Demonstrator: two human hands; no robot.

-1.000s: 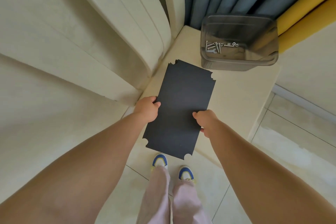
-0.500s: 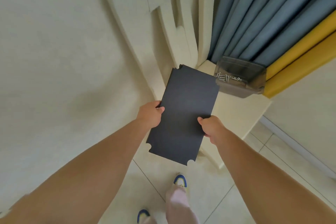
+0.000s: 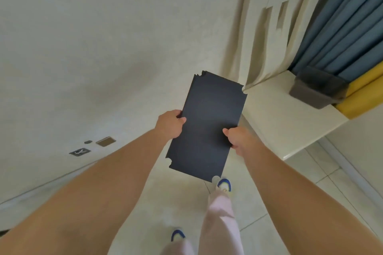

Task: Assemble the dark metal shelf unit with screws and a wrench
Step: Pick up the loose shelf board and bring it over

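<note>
— Looking past both hands, what takes up most of the view?
— A pale wall (image 3: 93, 37) spreads beyond and to the left of the left hand (image 3: 169, 124). Beyond the right hand (image 3: 238, 141) stand cream slatted boards (image 3: 275, 33) leaning upright, with blue curtains (image 3: 339, 27) and a yellow band (image 3: 364, 93) further right.

— And under the hands?
— Tiled floor (image 3: 165, 203), with the person's pale trousers (image 3: 219, 223) and blue-and-white shoes (image 3: 223, 184) below the right hand. A cream tabletop (image 3: 290, 126) lies just right of that hand.

— Where is the shelf part?
— The dark metal shelf panel (image 3: 207, 128) is held in the air between the two hands, tilted, its far end pointing away from them and near the tabletop's corner. Its corners are notched.

— How do the hands sit?
— Each grips a long edge: left thumb on top at the left edge, right fingers curled round the right edge.

— Anything smaller?
— A dark translucent bin (image 3: 317, 89) sits on the tabletop well beyond the right hand; its contents are blurred. Far left of the left hand, small dark and brown patches (image 3: 105, 141) mark the wall.
</note>
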